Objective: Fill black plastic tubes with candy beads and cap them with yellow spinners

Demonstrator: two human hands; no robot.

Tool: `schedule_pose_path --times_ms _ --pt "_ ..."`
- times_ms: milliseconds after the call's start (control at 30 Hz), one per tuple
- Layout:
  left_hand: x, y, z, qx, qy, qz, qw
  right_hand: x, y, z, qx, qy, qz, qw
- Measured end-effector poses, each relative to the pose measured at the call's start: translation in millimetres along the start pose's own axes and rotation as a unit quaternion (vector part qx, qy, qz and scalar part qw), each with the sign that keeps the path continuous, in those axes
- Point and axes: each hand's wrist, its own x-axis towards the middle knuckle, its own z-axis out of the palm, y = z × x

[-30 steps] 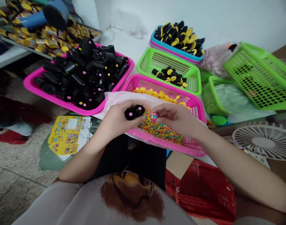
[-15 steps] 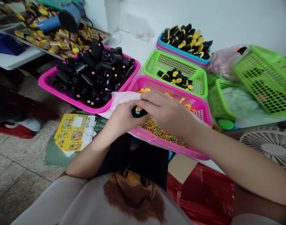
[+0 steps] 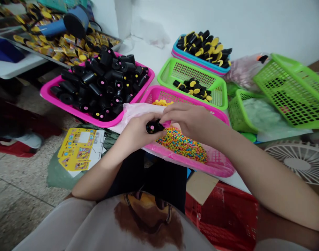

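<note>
My left hand (image 3: pixel 134 134) is closed around a black plastic tube (image 3: pixel 151 127) with a pink dot at its round end. Close beside it, the fingers of my right hand (image 3: pixel 187 118) pinch a small pink plastic piece (image 3: pixel 166 123), whose full shape is hidden. Both hands are over the left part of a pink basket (image 3: pixel 222 169) lined with thin film. Inside that basket lies a heap of tiny multicoloured balls (image 3: pixel 184 144). Yellow plastic pieces (image 3: pixel 162 102) show behind my hands at the basket's far side.
Left of my hands, a pink tray (image 3: pixel 51 99) holds many black tubes (image 3: pixel 104 82). Behind stand a green basket (image 3: pixel 164 75) and stacked trays (image 3: pixel 176 55) of black-and-yellow pieces. Green baskets (image 3: pixel 285 94) and a fan (image 3: pixel 298 164) are at right. A yellow printed card (image 3: pixel 75 148) lies lower left.
My right hand has shifted right, away from the tube's mouth, and the pink piece now shows in its fingers. The tube has turned in my left hand, showing its pink dot. More balls are visible.
</note>
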Motion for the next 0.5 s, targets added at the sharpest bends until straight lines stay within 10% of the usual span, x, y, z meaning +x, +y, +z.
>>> schedule_pose_path --times_ms 333,500 --pt "-2 -2 -1.2 0.019 0.01 0.01 1.0 -30 5 -37 0.017 -0.048 0.078 0.996" --pt "-2 -5 -2.1 0.05 0.01 0.009 0.999 -47 50 -21 -0.091 0.012 0.269 0.959"
